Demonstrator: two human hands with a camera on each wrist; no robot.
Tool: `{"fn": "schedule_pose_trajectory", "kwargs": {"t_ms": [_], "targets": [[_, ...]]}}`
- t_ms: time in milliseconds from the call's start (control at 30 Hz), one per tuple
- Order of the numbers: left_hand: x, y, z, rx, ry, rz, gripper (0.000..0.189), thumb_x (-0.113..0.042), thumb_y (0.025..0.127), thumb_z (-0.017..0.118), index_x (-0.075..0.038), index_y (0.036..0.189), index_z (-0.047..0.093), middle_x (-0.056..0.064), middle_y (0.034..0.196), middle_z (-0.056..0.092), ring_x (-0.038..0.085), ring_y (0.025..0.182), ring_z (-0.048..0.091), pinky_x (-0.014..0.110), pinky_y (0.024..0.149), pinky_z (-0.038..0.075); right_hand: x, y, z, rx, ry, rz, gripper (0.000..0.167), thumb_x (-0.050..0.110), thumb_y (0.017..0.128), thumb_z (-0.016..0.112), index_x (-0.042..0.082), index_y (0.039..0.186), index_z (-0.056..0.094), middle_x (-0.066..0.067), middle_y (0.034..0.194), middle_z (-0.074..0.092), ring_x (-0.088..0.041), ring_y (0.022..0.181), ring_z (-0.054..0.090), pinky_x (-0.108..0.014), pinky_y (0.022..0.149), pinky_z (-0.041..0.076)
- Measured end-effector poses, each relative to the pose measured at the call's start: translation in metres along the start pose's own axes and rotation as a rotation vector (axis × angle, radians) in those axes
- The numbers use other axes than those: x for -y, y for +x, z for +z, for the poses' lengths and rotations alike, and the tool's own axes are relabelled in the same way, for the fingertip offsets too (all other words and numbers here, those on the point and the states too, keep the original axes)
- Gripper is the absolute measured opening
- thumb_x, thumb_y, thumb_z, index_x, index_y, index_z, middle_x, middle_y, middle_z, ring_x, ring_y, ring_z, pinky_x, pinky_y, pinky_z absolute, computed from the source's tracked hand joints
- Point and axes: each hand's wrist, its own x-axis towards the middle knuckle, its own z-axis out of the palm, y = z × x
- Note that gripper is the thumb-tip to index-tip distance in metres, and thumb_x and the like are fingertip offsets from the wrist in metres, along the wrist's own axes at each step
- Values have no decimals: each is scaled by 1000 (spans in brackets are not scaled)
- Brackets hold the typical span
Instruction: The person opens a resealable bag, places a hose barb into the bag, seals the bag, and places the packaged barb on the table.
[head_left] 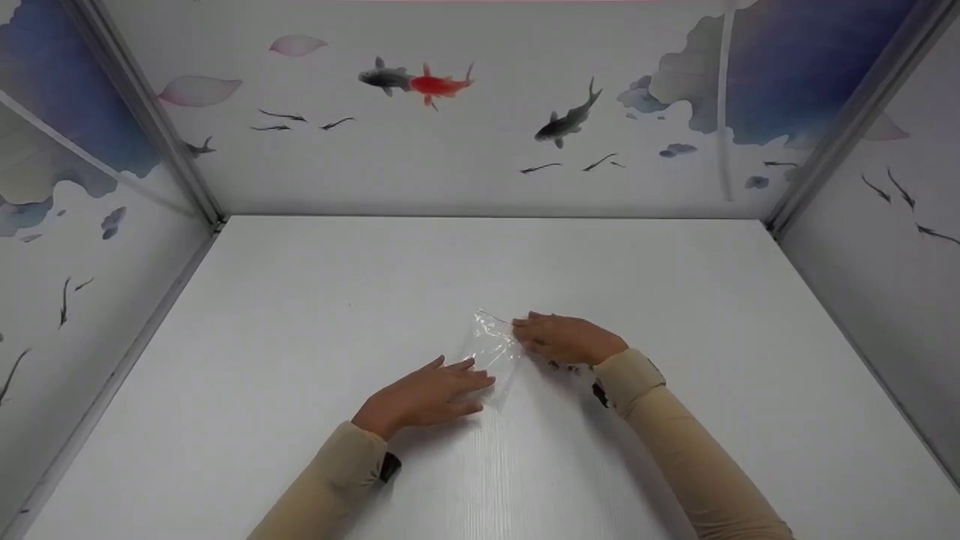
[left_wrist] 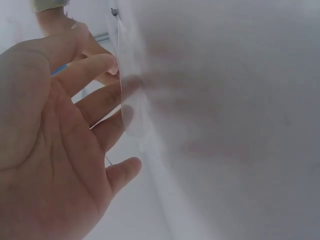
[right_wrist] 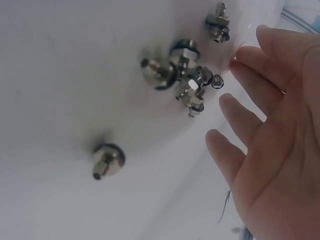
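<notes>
Left hand [head_left: 427, 396]: fingers extended over the near end of the clear plastic bag [head_left: 491, 345], gripping nothing. Right hand [head_left: 566, 339]: fingers outstretched at the bag's right edge, unclenched; contact unconfirmed. Small metal fittings [right_wrist: 185, 57] lie on the tabletop [head_left: 262, 315] below it. Risks: a low right-hand sweep could scatter fittings; uneven pressure could crease the film.

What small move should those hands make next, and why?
Perhaps the right hand should pinch the clear plastic bag by its edge: its fingertips are already at that edge, the left hand lies over the bag's other side, and metal fittings lie loose outside it.
</notes>
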Motion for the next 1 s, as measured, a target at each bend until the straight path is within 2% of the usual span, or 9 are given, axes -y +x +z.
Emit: {"fn": "schedule_pose_trajectory", "kwargs": {"t_ms": [367,433,533,700,867,1000], "targets": [[9,-2,-6,-66,102,-29,45,-39,102,42,-21,144,47,-3,149,45,22,145,29,53,116,18,2,-12,3,-24,-20,-49,48,31,104,41,21,150,34,5,157,30,-21,147,21,-47,115,24],[11,-1,-7,-77,103,-48,45,-39,102,41,-21,142,49,-3,148,46,22,144,30,52,116,18,3,-14,3,-21,-30,-49,49,32,103,41,21,150,34,4,157,30,-21,147,21,-47,115,24],[14,0,-9,-101,50,-93,43,-39,102,42,-20,139,53,-2,148,46,23,144,29,52,117,16,3,-17,4,-21,-49,-58,50,34,103,42,18,150,34,3,156,30,-21,147,22,-45,115,25],[20,4,-12,-157,44,-139,38,-35,101,46,-17,130,61,0,146,48,24,144,30,52,116,18,4,-23,7,-40,-71,-117,48,33,103,44,13,147,41,-1,154,36,-24,145,26,-45,114,27],[25,8,-14,-207,77,-144,30,-26,99,52,-15,122,67,1,143,51,26,142,33,52,115,21,9,-30,12,-76,-56,-141,45,31,101,48,13,143,47,-2,150,42,-25,144,30,-46,112,31],[28,9,-15,-223,75,-143,27,-18,97,56,-13,120,68,3,142,52,27,142,34,52,115,21,14,-35,16,-89,-99,-161,44,30,101,49,12,141,49,-4,149,45,-26,142,33,-45,112,32]]}}
